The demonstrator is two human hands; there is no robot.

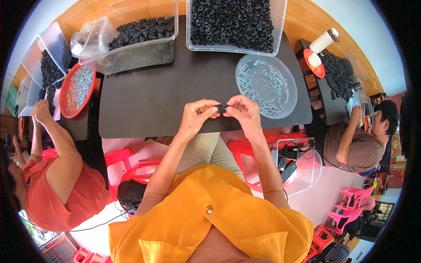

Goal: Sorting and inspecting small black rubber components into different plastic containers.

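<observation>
Both hands are up over the near edge of the dark table [144,105], fingertips almost meeting. The left hand [197,116] is pinching a small black ring [218,107] between thumb and fingers, and the right hand [242,111] is pinched shut on another tiny dark piece [226,106] just beside it. It's too small to tell if that one's a second ring or a screw, so I'll leave it at that. The two bits look like they're touching or nearly so, held in the air just above the table.

Just past the right hand sits a clear round tray [266,85] of silvery screws. Further back are two clear bins of black rings: one straight ahead [234,26] and one to the left [136,37] (with a crumpled plastic bag [90,37] tucked in its end).

Other people are at work on both sides. The one on the left in a red shirt [66,193] has a hand by a red tray [76,90] of screws, and the one on the right in a brown shirt [355,149] is at a separate table with a heap of rings.
</observation>
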